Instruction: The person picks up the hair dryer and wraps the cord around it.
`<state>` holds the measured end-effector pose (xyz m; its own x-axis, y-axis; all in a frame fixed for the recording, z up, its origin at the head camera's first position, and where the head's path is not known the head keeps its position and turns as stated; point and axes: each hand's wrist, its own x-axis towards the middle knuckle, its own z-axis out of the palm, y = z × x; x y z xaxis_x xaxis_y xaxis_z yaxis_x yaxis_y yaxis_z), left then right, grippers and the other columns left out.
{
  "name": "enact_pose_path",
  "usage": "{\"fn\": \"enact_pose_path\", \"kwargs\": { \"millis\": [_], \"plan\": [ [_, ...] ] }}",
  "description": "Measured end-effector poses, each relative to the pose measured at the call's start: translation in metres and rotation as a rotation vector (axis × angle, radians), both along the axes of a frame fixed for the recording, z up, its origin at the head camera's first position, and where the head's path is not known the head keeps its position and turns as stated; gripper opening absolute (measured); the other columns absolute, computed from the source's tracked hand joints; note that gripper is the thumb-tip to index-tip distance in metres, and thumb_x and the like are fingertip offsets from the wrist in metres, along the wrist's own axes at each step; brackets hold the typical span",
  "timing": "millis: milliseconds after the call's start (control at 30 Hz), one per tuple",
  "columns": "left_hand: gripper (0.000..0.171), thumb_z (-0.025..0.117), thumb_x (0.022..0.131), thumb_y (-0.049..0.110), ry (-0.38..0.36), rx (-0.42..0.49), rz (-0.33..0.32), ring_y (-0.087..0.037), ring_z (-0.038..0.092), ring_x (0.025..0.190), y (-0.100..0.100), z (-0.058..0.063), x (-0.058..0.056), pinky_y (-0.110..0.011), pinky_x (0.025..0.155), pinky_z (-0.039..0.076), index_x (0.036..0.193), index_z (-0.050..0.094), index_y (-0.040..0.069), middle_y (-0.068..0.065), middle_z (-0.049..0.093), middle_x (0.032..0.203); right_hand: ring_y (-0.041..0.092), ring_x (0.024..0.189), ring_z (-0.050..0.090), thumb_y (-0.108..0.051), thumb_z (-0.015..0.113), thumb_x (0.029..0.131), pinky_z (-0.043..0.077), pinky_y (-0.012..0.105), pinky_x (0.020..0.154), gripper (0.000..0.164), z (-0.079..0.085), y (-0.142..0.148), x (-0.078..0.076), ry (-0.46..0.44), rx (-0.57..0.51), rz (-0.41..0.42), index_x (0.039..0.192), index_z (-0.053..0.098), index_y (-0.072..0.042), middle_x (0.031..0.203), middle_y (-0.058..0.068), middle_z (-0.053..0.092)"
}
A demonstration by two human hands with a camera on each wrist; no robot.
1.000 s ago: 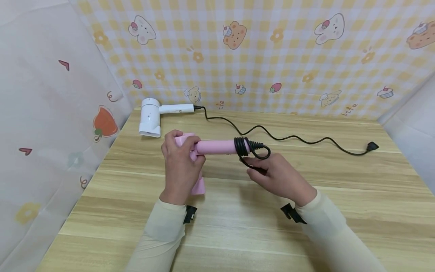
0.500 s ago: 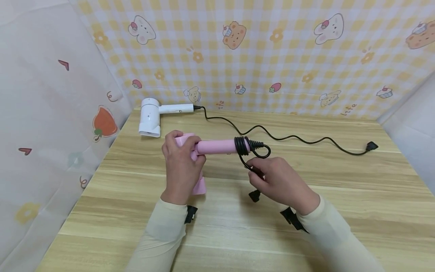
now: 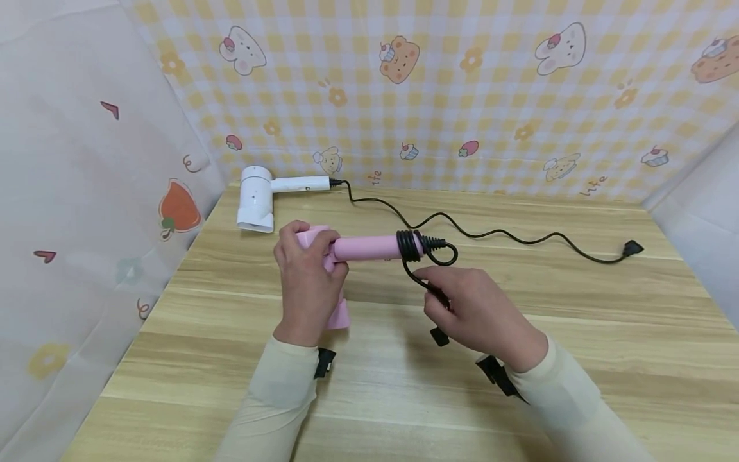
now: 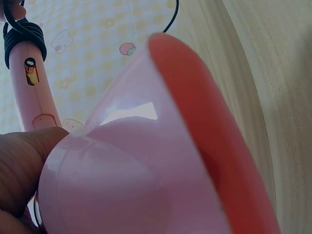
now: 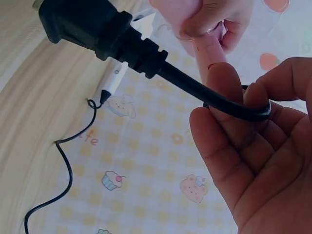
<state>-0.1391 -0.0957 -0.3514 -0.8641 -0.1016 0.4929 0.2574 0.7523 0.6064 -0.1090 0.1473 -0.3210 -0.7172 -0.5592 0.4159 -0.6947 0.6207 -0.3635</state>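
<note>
My left hand grips a pink hair dryer by its barrel, where the handle joins. The handle points right, and its black cord is wound in several tight turns round the handle's end. From the coil the cord's tail runs down to my right hand, which pinches it between thumb and fingers. The plug hangs below that hand. In the right wrist view the plug and its ribbed neck stick out beyond the fingers. The dryer's nozzle fills the left wrist view.
A white hair dryer lies at the back left of the wooden table. Its black cord stretches in waves to the right, ending in a plug. A patterned curtain stands behind the table.
My right hand has moved slightly down and right with the cord's tail, and the plug has come into view below it. My left hand and the pink hair dryer have hardly moved.
</note>
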Motion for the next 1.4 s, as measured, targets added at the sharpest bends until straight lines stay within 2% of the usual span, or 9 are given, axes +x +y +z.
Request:
{"fn": "enact_pose_path", "kwargs": {
  "millis": [167,467,633,833,1033,1400],
  "plan": [
    [0.036,0.080,0.075,-0.001,0.005,-0.009,-0.001,-0.043,0.032,0.124,0.000,0.000,0.000,-0.055,0.093,0.041,0.108,0.071,0.010,-0.020,0.036,0.133,0.001,0.054,0.036,-0.001,0.055,0.087,0.035,0.021,0.048,0.021,0.004,0.000,0.001,0.024,-0.001,-0.004,0.101,0.070,-0.006,0.066,-0.010,0.046],
    [0.033,0.080,0.076,0.000,0.014,-0.038,-0.011,-0.043,0.032,0.124,0.001,-0.002,0.000,-0.056,0.094,0.041,0.106,0.071,0.010,-0.020,0.037,0.132,0.002,0.054,0.037,0.001,0.063,0.086,0.036,0.021,0.049,0.014,0.013,0.001,-0.003,0.155,-0.019,-0.001,0.094,0.071,-0.007,0.069,-0.007,0.056],
    [0.032,0.080,0.076,0.000,0.011,-0.054,-0.016,-0.043,0.030,0.126,0.001,-0.002,0.000,-0.057,0.095,0.041,0.106,0.072,0.010,-0.020,0.036,0.133,0.005,0.057,0.043,-0.001,0.066,0.087,0.042,0.024,0.053,0.010,0.019,0.002,-0.009,0.187,-0.017,0.006,0.095,0.069,-0.008,0.076,-0.005,0.062],
    [0.032,0.080,0.076,0.001,0.018,-0.073,-0.010,-0.044,0.030,0.126,0.002,-0.003,0.000,-0.058,0.094,0.042,0.106,0.072,0.010,-0.021,0.037,0.133,0.007,0.063,0.048,-0.008,0.070,0.090,0.045,0.027,0.057,0.004,0.025,0.001,-0.015,0.188,-0.031,0.001,0.095,0.069,-0.008,0.083,-0.003,0.065],
    [0.032,0.081,0.075,0.000,0.049,-0.081,-0.020,-0.044,0.032,0.124,0.003,-0.001,0.000,-0.057,0.093,0.042,0.105,0.073,0.009,-0.021,0.038,0.131,0.007,0.069,0.053,-0.004,0.077,0.084,0.046,0.028,0.060,0.013,0.030,-0.002,-0.021,0.192,-0.069,-0.022,0.093,0.068,-0.009,0.085,-0.003,0.065],
    [0.032,0.081,0.075,0.000,0.043,-0.083,-0.033,-0.043,0.033,0.125,0.004,0.000,0.000,-0.056,0.094,0.042,0.104,0.073,0.010,-0.021,0.039,0.132,0.012,0.072,0.054,0.004,0.070,0.087,0.046,0.031,0.062,0.019,0.035,-0.003,-0.032,0.163,-0.075,-0.028,0.103,0.068,-0.005,0.095,0.002,0.066]
  ]
}}
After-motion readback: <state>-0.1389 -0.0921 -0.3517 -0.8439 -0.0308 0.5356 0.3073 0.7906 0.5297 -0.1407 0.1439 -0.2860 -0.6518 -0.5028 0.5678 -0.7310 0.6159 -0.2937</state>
